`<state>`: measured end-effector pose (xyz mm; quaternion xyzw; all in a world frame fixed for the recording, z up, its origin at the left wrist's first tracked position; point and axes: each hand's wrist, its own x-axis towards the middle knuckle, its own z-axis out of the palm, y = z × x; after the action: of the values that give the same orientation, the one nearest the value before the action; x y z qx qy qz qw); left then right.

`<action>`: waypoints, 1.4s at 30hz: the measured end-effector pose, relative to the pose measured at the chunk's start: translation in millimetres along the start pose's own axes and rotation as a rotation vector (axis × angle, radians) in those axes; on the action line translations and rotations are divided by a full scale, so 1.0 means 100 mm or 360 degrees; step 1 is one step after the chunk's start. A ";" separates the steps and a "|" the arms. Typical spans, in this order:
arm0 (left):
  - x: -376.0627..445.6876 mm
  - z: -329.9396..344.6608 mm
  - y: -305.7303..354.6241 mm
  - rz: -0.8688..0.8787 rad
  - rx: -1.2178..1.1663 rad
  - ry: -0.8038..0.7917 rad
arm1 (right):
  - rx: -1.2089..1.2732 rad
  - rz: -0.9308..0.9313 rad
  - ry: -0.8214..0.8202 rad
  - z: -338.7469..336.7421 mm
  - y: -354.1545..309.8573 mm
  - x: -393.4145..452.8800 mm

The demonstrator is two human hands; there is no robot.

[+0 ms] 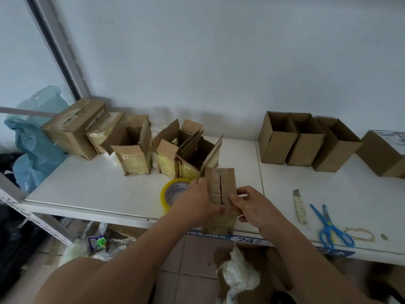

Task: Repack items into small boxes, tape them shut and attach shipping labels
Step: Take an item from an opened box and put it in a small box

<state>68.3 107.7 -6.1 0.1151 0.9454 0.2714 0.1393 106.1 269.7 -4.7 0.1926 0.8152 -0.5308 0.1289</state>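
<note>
Cardboard box (pixel 221 194) stands at the near edge of the white table (pixel 87 194), its top flaps folded down with a dark slit between them. The left hand (pixel 197 201) clasps the box's left side, fingers curled round the flap edge. The right hand (pixel 249 205) grips the right side, thumb and fingers pinching the flap there.

Just left of the box, partly behind the left hand, lies a yellow tape roll (pixel 173 194). Beyond it stand three opened boxes (pixel 133 150) with raised flaps and yellowish taped sides, and further left two taped boxes (pixel 74 128) lean against each other near the wall. A blue bag (pixel 37 145) sits at the far left, off the table's end.

On the right, three empty boxes (pixel 306 143) stand in a row near the wall, and a labelled box (pixel 383 152) lies at the right edge. A knife (pixel 299 205) and blue scissors (pixel 331 229) lie near the right front edge, well apart from the hands. Below the table, white wrap (pixel 238 275) lies in a carton (pixel 276 270) on the floor.
</note>
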 end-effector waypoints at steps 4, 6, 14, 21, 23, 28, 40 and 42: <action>0.08 -0.04 0.04 -0.0032 -0.0120 -0.0044 | 0.0047 0.0022 -0.0036 -0.04 0.03 0.02; 0.09 -0.04 0.06 -0.0060 -0.0134 -0.0071 | 0.0045 0.0018 -0.0053 -0.05 0.04 0.03; 0.02 -0.09 0.09 -0.0151 -0.0308 0.0014 | -0.0013 0.0008 -0.0102 -0.11 -0.01 0.07; -0.03 -0.16 0.04 -0.0122 -0.0477 0.0062 | -0.0136 -0.0006 -0.0138 -0.13 -0.01 0.09; -0.03 -0.18 0.03 -0.0169 -0.0624 0.0136 | -0.0236 0.0001 -0.0114 -0.16 -0.03 0.11; -0.06 -0.16 0.03 -0.0159 -0.0875 0.0068 | -0.0530 0.0008 -0.0001 -0.20 -0.18 0.20; 0.08 -0.06 -0.01 0.0019 -0.0274 -0.0054 | -0.0872 -0.0292 0.0394 -0.21 -0.25 0.36; 0.10 -0.04 0.00 0.0019 -0.0291 0.0063 | -0.0753 -0.0296 0.0384 -0.30 -0.26 0.35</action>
<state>57.4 108.8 -5.1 0.1022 0.9184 0.3598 0.1289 63.1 293.8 13.7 0.1433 0.9401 -0.3086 0.0228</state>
